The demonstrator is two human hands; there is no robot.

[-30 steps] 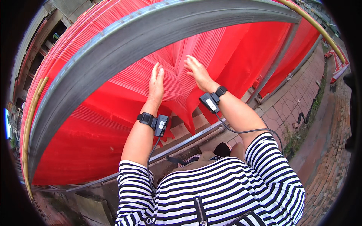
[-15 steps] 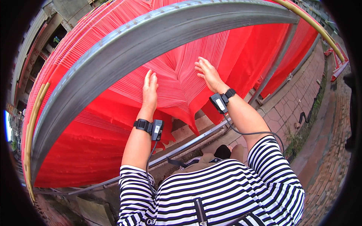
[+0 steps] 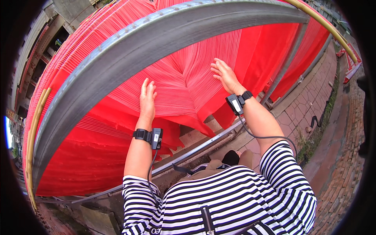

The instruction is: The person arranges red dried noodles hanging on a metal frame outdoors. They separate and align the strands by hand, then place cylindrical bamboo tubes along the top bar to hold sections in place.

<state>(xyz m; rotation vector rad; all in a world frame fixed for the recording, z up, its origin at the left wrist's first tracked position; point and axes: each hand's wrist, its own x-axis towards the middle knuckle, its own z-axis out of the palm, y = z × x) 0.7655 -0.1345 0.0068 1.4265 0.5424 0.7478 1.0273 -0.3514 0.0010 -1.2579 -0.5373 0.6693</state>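
Many layers of red cloth [image 3: 211,51] hang in close folds below a grey metal beam [image 3: 156,43]. The folds draw together into a V between my hands. My left hand [image 3: 147,100] is raised in front of the cloth on the left, palm turned inward, fingers stretched out. Farther right, my right hand [image 3: 226,76] is held up with its fingers extended and slightly apart. Neither hand holds anything; whether their edges touch the cloth I cannot tell. Each wrist carries a black strap with a small box and a cable.
A thin metal rail [image 3: 188,154] runs low in front of me. Upright metal posts [image 3: 288,60] stand at the right. Bamboo poles [image 3: 36,133] edge the frame. Paving [image 3: 293,119] and a brick strip [image 3: 344,164] lie to the right.
My hands have moved apart, the left one leftward and slightly down, the right one rightward. The lower tip of the red cloth between them has shifted a little to the right.
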